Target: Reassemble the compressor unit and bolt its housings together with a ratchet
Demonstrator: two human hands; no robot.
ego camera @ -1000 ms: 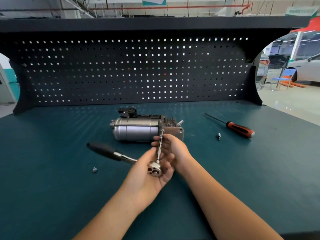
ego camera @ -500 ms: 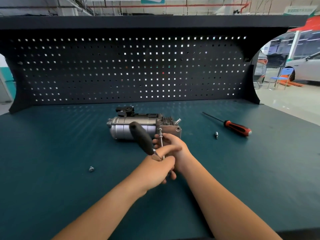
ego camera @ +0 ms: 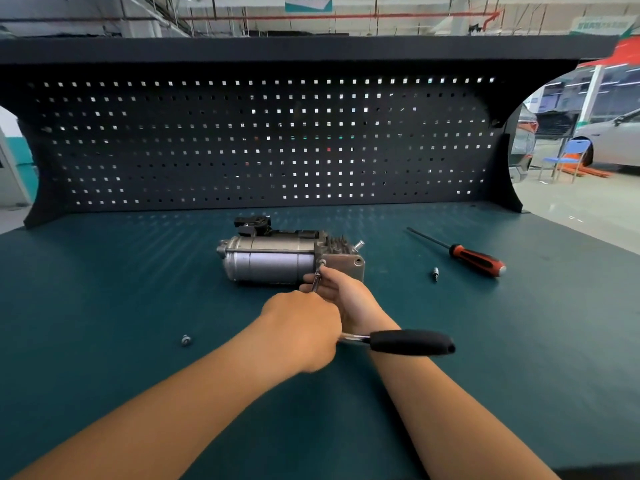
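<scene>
The silver compressor unit (ego camera: 273, 259) lies on its side on the green bench, its finned housing at the right end. A ratchet (ego camera: 410, 341) with a black handle points right; its extension bar runs up to a bolt on the housing face. My left hand (ego camera: 303, 329) grips the ratchet head, hiding it. Just in front of the housing, my right hand (ego camera: 341, 292) pinches the extension bar near the bolt.
A loose bolt (ego camera: 186, 340) lies left of my hands and a small bit (ego camera: 435, 273) sits right of the unit. An orange-and-black screwdriver (ego camera: 476, 259) lies at the right. A black pegboard (ego camera: 263, 140) walls the back of the bench.
The ratchet handle has swung from pointing left, up over the unit, round to pointing right. My right hand has stayed on the extension bar.
</scene>
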